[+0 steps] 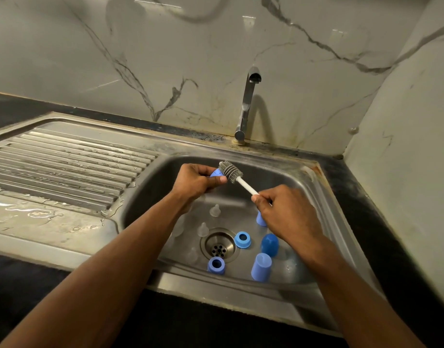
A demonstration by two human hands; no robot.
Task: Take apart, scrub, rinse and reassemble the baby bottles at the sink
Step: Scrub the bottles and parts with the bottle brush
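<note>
Over the steel sink basin (301, 187), my left hand (194, 180) grips a small blue bottle part (215, 173), mostly hidden by the fingers. My right hand (283, 214) pinches the white handle of a bottle brush (246, 185); its grey bristle head (230, 171) lies against the blue part. On the basin floor lie two blue collar rings (242, 239) (216, 264), a dark blue cap (269, 244), a light blue cap (261, 267), another blue piece (260, 219) half hidden under my right hand, and several clear teats (215, 210).
The drain (218, 246) sits in the basin's middle. A chrome tap (247, 104) rises behind the sink with no water running. A wet ribbed draining board (65, 159) stretches to the left. Dark counter (381, 214) and marble walls close the right side.
</note>
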